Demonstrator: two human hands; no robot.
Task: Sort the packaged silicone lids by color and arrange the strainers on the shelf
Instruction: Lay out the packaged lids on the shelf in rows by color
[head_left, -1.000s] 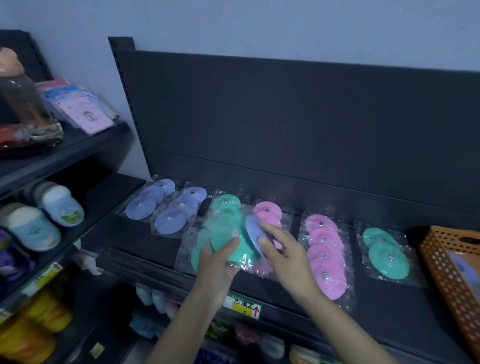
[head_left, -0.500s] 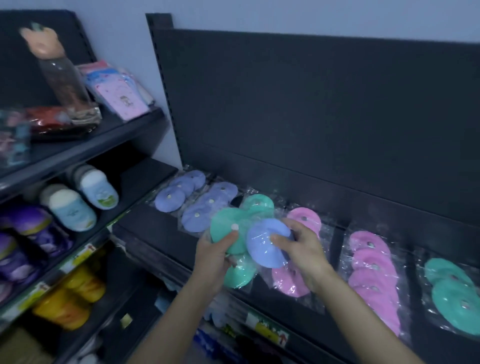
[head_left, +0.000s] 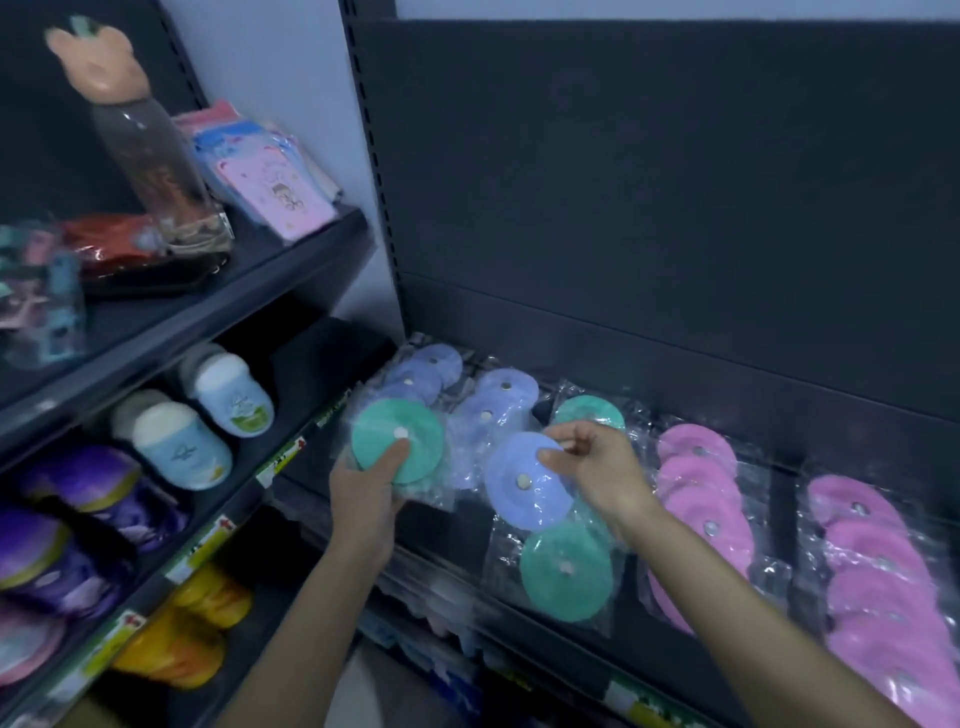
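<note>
shelf (head_left: 457, 535): dark, lid packs in a row running left to right | left hand (head_left: 366, 499): closed on green lid pack (head_left: 397, 447), face up, far left | right hand (head_left: 597, 467): pinching purple lid pack (head_left: 527, 480), tilted toward viewer, centre

One head camera, looking down and forward at the shelf from close in.

It sits above the person's own forearms, which rise from the bottom edge toward the hands, left hand (head_left: 363, 488) and right hand (head_left: 597, 467), near the middle. The view faces the dark back panel (head_left: 649, 208) and tilts down onto the shelf (head_left: 447, 535) of lids (head_left: 696, 483). The wide lens bends the side shelves (head_left: 171, 322) at left. There is only this one view, so nothing is shared.
</note>
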